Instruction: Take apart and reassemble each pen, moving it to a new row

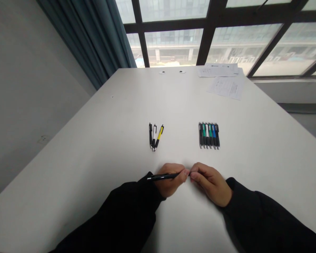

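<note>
A black pen lies nearly level across the front of the table, pinched by my left hand. Its left end sticks out past the wrist. My right hand is closed in a pinch at the pen's right end, and the fingers hide that end. Beyond my left hand lie three loose pens: a black one, a white one and a yellow one, their lower ends close together. Past my right hand, several pens in black, green, white and blue lie side by side in a tight row.
All this rests on a white table. Printed papers lie at its far right corner, near the window. Two small oval fittings sit at the far edge. A blue curtain hangs at the left.
</note>
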Available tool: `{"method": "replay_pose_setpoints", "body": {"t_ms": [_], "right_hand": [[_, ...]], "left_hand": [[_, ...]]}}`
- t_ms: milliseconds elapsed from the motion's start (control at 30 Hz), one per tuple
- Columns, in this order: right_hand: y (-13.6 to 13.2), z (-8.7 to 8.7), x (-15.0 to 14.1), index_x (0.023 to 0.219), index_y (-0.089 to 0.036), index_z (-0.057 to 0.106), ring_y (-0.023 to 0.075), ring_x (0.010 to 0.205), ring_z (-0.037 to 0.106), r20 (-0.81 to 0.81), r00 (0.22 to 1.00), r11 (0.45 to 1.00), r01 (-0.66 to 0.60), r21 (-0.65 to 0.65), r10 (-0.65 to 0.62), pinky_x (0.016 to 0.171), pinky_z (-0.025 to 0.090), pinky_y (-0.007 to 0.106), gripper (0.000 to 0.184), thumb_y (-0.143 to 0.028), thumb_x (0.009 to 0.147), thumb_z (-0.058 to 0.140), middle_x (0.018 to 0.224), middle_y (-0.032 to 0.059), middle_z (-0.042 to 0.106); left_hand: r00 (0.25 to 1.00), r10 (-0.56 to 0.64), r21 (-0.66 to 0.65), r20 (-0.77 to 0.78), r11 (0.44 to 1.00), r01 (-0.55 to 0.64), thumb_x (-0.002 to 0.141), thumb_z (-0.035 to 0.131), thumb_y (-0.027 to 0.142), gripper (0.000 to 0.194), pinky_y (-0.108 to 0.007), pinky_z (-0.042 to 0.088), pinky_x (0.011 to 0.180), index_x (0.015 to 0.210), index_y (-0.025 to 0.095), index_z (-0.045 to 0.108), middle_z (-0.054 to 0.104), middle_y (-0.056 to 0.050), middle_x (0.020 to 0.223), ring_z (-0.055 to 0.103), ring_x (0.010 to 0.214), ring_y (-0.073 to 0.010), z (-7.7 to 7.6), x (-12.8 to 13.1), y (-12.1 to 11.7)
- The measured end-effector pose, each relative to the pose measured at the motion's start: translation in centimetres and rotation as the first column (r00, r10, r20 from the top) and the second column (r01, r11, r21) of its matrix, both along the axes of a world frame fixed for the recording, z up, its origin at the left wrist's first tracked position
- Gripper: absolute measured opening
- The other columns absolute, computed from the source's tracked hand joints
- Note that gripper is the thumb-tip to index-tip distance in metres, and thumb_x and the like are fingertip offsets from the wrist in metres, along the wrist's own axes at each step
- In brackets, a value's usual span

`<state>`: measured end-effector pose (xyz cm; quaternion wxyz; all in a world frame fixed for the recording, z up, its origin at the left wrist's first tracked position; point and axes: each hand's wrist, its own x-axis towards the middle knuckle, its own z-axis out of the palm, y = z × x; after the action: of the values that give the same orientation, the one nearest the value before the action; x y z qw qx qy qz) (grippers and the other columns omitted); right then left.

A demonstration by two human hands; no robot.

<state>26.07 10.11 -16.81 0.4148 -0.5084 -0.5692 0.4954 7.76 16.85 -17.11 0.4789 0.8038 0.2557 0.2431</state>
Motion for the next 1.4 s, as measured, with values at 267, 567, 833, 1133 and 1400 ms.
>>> {"method": "replay_pose_setpoints", "body": {"t_ms": [267,567,833,1133,1400], "right_hand": [[-0.09,-0.55,-0.05,0.085,-0.017,0.061,0.0097,0.051,0.04,-0.096,0.995,0.993,0.023,-0.113,-0.034,0.049,0.031,0.025,0.035,-0.049,0.095,0.051,0.061,-0.001,0.053],[0.05,-0.69,0.3,0.084,-0.016,0.061,0.0086,0.051,0.037,-0.142,0.989,0.993,0.02,-0.12,-0.037,0.049,0.029,0.024,0.032,-0.046,0.094,0.055,0.06,-0.0028,0.048],[0.11,-0.75,0.66,0.095,-0.017,0.062,0.0086,0.052,0.041,-0.181,0.983,0.993,0.008,-0.116,-0.029,0.049,0.031,0.023,0.028,-0.044,0.089,0.063,0.067,-0.0013,0.055],[0.25,-0.3,0.38,0.097,-0.018,0.06,0.0095,0.053,0.04,-0.258,0.965,0.999,0.035,-0.038,-0.043,0.049,0.033,0.024,0.032,-0.041,0.08,0.074,0.061,-0.0051,0.047],[0.12,-0.25,0.45,0.087,-0.015,0.062,0.0077,0.047,0.041,-0.163,0.985,0.994,0.034,-0.109,-0.052,0.044,0.029,0.022,0.029,-0.043,0.086,0.067,0.056,-0.0044,0.05]], "left_hand": [[0.998,0.024,-0.124,0.065,0.992,-0.016,0.098,0.037,0.042,0.048,-0.022,0.039,0.058,0.064,0.015,0.057,0.056,0.0,0.058,0.051,0.054,-0.009,-0.36,-0.23,0.13],[0.998,0.008,-0.09,0.068,0.996,-0.002,0.098,0.039,0.041,0.049,-0.022,0.042,0.062,0.064,0.014,0.061,0.061,-0.002,0.061,0.054,0.058,-0.0101,-0.07,-0.25,0.15],[0.998,0.005,-0.107,0.068,0.994,0.003,0.098,0.04,0.043,0.049,-0.022,0.042,0.062,0.065,0.014,0.063,0.062,-0.002,0.062,0.055,0.059,-0.0102,-0.07,-0.29,0.21],[1.0,0.005,-0.077,0.025,0.997,-0.003,0.097,0.038,0.044,0.051,-0.024,0.041,0.061,0.064,0.015,0.062,0.062,-0.003,0.062,0.055,0.058,-0.0113,-0.02,-0.33,0.3],[0.999,0.05,-0.062,-0.007,0.997,-0.05,0.097,0.042,0.04,0.04,-0.024,0.042,0.062,0.081,0.014,0.069,0.064,-0.003,0.07,0.055,0.061,-0.0111,0.2,-0.32,0.1]]}}
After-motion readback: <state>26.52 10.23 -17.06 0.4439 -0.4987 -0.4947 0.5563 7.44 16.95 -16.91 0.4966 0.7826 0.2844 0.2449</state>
